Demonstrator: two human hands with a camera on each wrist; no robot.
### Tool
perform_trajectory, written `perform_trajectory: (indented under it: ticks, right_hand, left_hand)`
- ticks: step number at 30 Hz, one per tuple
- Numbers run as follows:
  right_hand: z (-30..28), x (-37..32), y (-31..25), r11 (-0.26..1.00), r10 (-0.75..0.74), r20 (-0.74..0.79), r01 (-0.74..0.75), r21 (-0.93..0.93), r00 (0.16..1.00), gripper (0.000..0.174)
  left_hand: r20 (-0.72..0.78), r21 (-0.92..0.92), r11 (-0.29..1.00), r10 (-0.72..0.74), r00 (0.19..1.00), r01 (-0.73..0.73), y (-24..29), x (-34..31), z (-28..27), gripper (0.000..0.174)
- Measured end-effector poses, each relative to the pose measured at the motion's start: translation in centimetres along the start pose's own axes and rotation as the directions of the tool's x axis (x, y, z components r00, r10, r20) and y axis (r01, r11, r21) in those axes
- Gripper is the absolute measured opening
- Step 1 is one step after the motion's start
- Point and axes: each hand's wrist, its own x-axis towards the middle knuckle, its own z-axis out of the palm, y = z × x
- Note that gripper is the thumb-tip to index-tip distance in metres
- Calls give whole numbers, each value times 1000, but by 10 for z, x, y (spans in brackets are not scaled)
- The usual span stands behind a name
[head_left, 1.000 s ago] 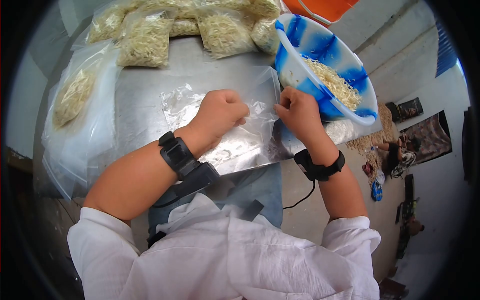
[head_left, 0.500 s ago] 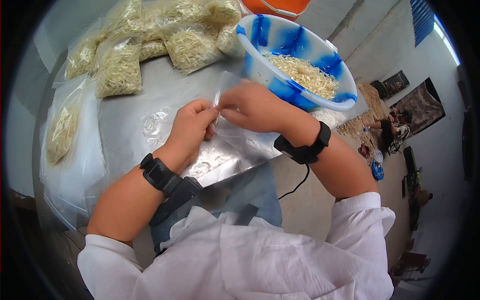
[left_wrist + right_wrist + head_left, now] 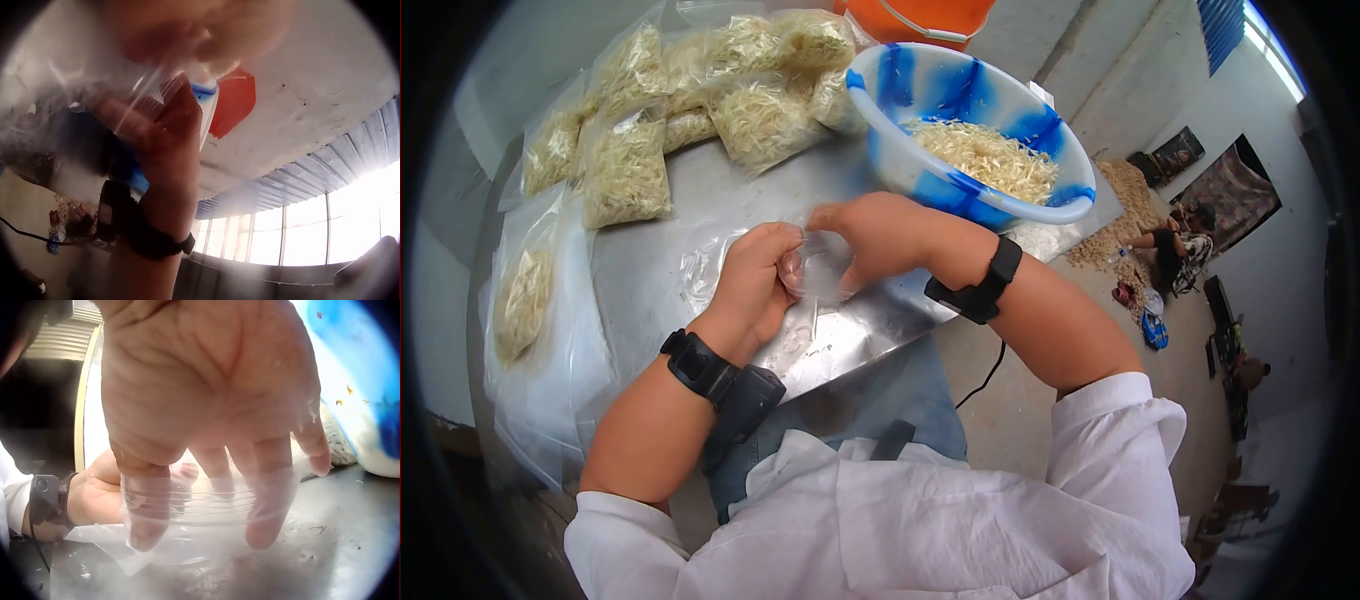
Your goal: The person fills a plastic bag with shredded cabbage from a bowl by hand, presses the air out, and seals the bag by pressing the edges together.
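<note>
A clear zip bag [image 3: 824,268] is held up between the two hands over the metal tabletop. My left hand [image 3: 748,282] pinches one side of its mouth between thumb and fingers. In the right wrist view, the thumb and fingers of my right hand [image 3: 212,406] reach spread inside the mouth, with the ridged zip strip [image 3: 209,503] stretched across them. Just beyond the right hand stands a blue-and-white basin [image 3: 890,130] with pale shredded pieces [image 3: 990,158] inside. Part of the bag is hidden behind the hands.
Several filled bags [image 3: 628,170] are heaped along the table's far side. On the left, one small filled bag [image 3: 524,305] lies on a stack of flat bags [image 3: 575,330]. An orange bucket [image 3: 925,18] stands behind the basin. Another person [image 3: 1185,245] sits at the far right.
My right hand has come left from beside the basin to the bag at my left hand. Its fingers have gone into the bag's mouth and spread it wide. The head view has shifted slightly.
</note>
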Motion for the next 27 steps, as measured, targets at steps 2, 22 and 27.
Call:
perform_trajectory:
  ticks: [2, 22, 27]
  right_hand:
    - [-4, 1, 3, 995, 58, 76, -63, 72, 995, 70]
    - [-53, -41, -14, 983, -147, -587, 184, 3, 796, 16]
    - [-113, -65, 63, 980, 192, -586, -180, 80, 787, 23]
  left_hand:
    - [-53, 68, 997, -17, 998, 20, 1, -4, 7, 7]
    - [-140, 124, 990, 89, 986, -71, 0, 1, 1, 10]
    - [-128, 107, 991, 95, 987, -81, 0, 1, 3, 9]
